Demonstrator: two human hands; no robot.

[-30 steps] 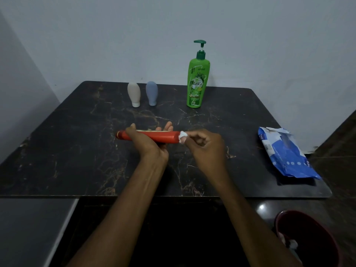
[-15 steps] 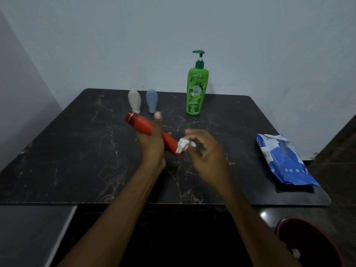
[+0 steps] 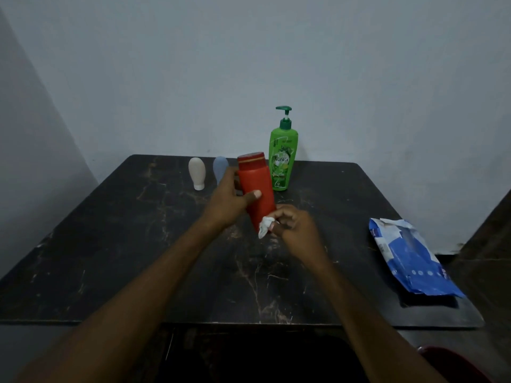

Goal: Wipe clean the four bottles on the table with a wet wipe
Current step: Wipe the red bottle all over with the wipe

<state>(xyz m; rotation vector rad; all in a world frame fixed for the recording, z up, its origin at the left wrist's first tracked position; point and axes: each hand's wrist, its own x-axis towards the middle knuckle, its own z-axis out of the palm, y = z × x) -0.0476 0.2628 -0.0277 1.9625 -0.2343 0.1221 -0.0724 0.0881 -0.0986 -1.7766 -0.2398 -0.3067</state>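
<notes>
Swinging from level to near upright: red bottle point(image 3: 255, 189), cap up, just in front of green pump bottle point(image 3: 282, 158). Grip: left hand point(image 3: 229, 200) clamped round middle; right hand point(image 3: 293, 228) pinching wet wipe point(image 3: 265, 225) at base. Judgement: this bottle nearly done.

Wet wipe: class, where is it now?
Head view, centre: the wet wipe is pinched in the right hand, against the lower end of the red bottle.

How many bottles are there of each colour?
Red bottle: 1
Green bottle: 1
Cream bottle: 1
Grey-blue bottle: 1
Total: 4 bottles
</notes>
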